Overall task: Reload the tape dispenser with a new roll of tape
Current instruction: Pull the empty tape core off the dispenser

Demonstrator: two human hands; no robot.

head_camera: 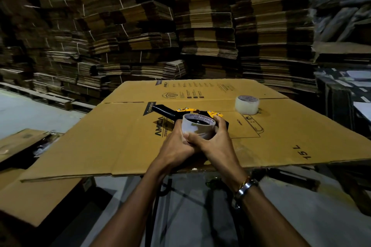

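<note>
dispenser (180, 112) on cardboard sheet (281, 136), spare roll (247, 104) perhaps behind-right

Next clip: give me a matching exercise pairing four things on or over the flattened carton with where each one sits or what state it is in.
Things:
1. White-cored tape roll in hand
2. Clear tape roll standing alone
3. Black-and-yellow tape dispenser
4. Silver wrist bracelet

Places or states:
A. On the right forearm
B. Lying on the flat brown cardboard carton, behind the hands
C. Gripped by the left hand and right hand
D. Far right of the carton, untouched

Pairs: 1-C, 2-D, 3-B, 4-A
</note>
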